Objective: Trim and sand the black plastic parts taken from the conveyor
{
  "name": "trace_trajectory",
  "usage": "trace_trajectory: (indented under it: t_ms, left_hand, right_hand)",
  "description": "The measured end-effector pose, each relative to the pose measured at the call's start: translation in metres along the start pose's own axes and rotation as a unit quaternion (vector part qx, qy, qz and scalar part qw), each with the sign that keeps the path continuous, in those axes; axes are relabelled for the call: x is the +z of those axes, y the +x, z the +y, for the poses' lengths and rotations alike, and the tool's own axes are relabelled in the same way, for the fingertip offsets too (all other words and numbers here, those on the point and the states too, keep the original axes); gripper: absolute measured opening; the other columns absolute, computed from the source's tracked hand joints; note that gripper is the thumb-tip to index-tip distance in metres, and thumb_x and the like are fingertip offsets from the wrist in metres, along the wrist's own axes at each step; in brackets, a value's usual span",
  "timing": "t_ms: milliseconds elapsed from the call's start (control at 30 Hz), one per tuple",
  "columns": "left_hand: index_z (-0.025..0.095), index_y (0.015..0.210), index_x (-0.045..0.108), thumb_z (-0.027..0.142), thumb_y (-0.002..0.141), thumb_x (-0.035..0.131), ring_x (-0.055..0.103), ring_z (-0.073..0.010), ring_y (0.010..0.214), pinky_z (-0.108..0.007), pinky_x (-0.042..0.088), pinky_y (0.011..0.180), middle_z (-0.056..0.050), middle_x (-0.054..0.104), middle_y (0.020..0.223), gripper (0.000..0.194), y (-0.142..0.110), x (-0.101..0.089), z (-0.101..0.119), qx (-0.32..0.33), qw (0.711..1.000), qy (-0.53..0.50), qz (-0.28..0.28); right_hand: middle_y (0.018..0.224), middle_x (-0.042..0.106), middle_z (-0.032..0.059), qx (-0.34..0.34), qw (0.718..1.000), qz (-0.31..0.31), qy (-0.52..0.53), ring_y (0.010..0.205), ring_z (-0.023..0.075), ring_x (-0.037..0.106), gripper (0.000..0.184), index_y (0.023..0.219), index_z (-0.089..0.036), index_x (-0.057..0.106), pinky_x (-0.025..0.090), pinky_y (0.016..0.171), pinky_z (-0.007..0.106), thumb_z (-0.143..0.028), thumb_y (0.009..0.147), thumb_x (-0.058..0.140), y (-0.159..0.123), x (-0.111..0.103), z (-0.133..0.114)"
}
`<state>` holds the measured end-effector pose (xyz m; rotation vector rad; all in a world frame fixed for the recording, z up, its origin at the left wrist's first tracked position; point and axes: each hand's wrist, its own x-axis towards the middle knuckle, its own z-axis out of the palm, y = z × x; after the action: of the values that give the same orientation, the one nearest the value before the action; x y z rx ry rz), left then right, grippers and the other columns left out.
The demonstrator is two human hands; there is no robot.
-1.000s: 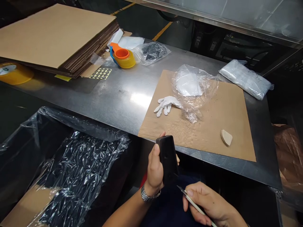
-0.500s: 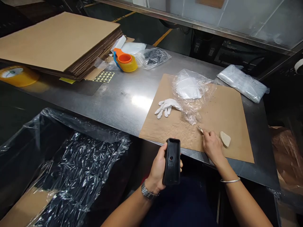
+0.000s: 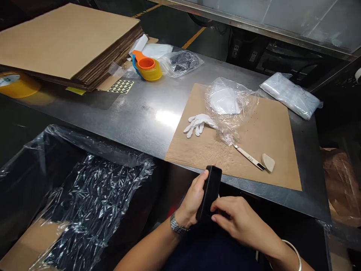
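My left hand (image 3: 194, 197) is wrapped round a black, hollow rectangular part (image 3: 212, 188), held tilted in front of the table edge. Close to the part's lower right side is my right hand (image 3: 235, 218), thumb and forefinger apart with nothing seen between them; whether a fingertip touches the part I cannot tell. On the cardboard sheet (image 3: 270, 128) lies a knife (image 3: 248, 156) with a slim pale handle marked A26. Its handle end meets a small beige block (image 3: 267, 162). A white glove (image 3: 199, 124) and a clear plastic bag (image 3: 225, 101) with white material inside lie farther back.
A stack of cardboard (image 3: 67, 41) covers the table's left end, near an orange tape dispenser (image 3: 148, 67) and a sticker sheet (image 3: 121, 86). A wrapped packet (image 3: 290, 96) lies at back right. Below left stands a container lined with clear plastic (image 3: 93, 203).
My right hand has let go of the knife, leaving it on the cardboard, and has come down beside the black part. My left hand has turned the part onto its side.
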<state>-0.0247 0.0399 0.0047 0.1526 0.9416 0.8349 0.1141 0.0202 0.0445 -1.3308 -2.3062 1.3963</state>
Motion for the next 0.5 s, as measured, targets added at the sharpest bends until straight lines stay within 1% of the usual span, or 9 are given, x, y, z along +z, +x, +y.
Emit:
trace_trajectory:
  t_ms: [67,133,167,233,267,333,400,433,500]
  left_hand:
    - [0.021,0.116,0.056,0.043,0.081,0.052,0.052,-0.0110,0.045,-0.021,0.041,0.044,0.002,0.059,0.057,0.041,0.000,0.000,-0.002,0.039,0.999,0.034,0.014]
    - [0.019,0.107,0.063,0.038,0.079,0.057,0.058,-0.0113,0.060,-0.021,0.046,0.060,0.000,0.064,0.070,0.034,0.001,0.000,-0.005,0.070,0.996,0.047,0.033]
    - [0.018,0.102,0.065,0.036,0.078,0.059,0.059,-0.0109,0.067,-0.019,0.046,0.067,0.000,0.066,0.075,0.030,0.001,0.000,-0.006,0.068,0.996,0.039,0.039]
    - [0.019,0.094,0.066,0.037,0.079,0.058,0.060,-0.0095,0.068,-0.017,0.045,0.068,0.002,0.066,0.072,0.025,0.003,-0.002,-0.009,0.027,0.999,0.012,0.041]
    - [0.017,0.089,0.066,0.040,0.080,0.056,0.059,-0.0095,0.060,-0.018,0.046,0.061,0.002,0.064,0.065,0.027,0.003,-0.004,-0.010,-0.012,0.999,0.002,0.036]
    - [0.012,0.076,0.065,0.049,0.082,0.047,0.054,-0.0110,0.041,-0.020,0.042,0.043,-0.001,0.060,0.051,0.042,0.004,-0.008,-0.010,-0.100,0.995,-0.003,0.019]
    - [0.008,0.065,0.063,0.054,0.084,0.038,0.051,-0.0131,0.033,-0.021,0.036,0.034,-0.007,0.058,0.045,0.055,0.005,-0.010,-0.010,-0.169,0.986,-0.003,0.002]
    - [0.008,0.063,0.062,0.054,0.084,0.036,0.051,-0.0139,0.033,-0.022,0.036,0.033,-0.008,0.058,0.044,0.057,0.006,-0.011,-0.009,-0.192,0.981,-0.009,-0.004]
    - [0.010,0.065,0.061,0.049,0.084,0.039,0.052,-0.0131,0.034,-0.022,0.039,0.035,-0.006,0.059,0.047,0.049,0.007,-0.010,-0.009,-0.201,0.979,-0.038,-0.010]
  right_hand:
    - [0.069,0.059,-0.0057,0.008,1.000,-0.012,-0.014,0.058,0.0080,0.050,0.010,0.082,-0.021,0.054,0.034,0.055,0.019,-0.012,0.080,0.055,0.001,0.000,0.001]
    - [0.065,0.057,-0.0057,0.008,0.999,-0.015,-0.032,0.054,0.0076,0.048,0.011,0.077,-0.020,0.053,0.033,0.053,0.019,-0.010,0.079,0.052,0.003,0.001,0.003]
    - [0.063,0.056,-0.0054,0.007,0.999,-0.012,-0.043,0.053,0.0075,0.047,0.012,0.074,-0.020,0.052,0.033,0.052,0.019,-0.009,0.080,0.050,0.004,0.001,0.005]
    - [0.061,0.055,-0.0046,0.006,0.998,0.008,-0.064,0.051,0.0077,0.046,0.016,0.070,-0.019,0.051,0.032,0.051,0.019,-0.007,0.080,0.046,0.006,0.000,0.009]
    - [0.061,0.055,-0.0041,0.009,0.997,0.026,-0.070,0.051,0.0081,0.047,0.017,0.070,-0.019,0.052,0.033,0.052,0.019,-0.007,0.080,0.045,0.007,0.000,0.012]
    - [0.064,0.058,-0.0029,0.012,0.995,0.070,-0.071,0.055,0.0092,0.051,0.017,0.075,-0.019,0.055,0.034,0.054,0.020,-0.007,0.081,0.044,0.009,-0.002,0.019]
    - [0.069,0.061,-0.0015,0.003,0.993,0.109,-0.055,0.061,0.0107,0.055,0.019,0.083,-0.020,0.059,0.036,0.057,0.021,-0.009,0.084,0.043,0.010,-0.005,0.024]
    - [0.071,0.062,-0.0008,-0.010,0.992,0.121,-0.043,0.064,0.0113,0.056,0.018,0.087,-0.020,0.060,0.037,0.059,0.022,-0.012,0.085,0.043,0.009,-0.006,0.025]
    - [0.075,0.063,0.0006,-0.050,0.990,0.132,-0.025,0.068,0.0121,0.056,0.016,0.091,-0.020,0.060,0.039,0.062,0.023,-0.018,0.087,0.045,0.008,-0.007,0.022]
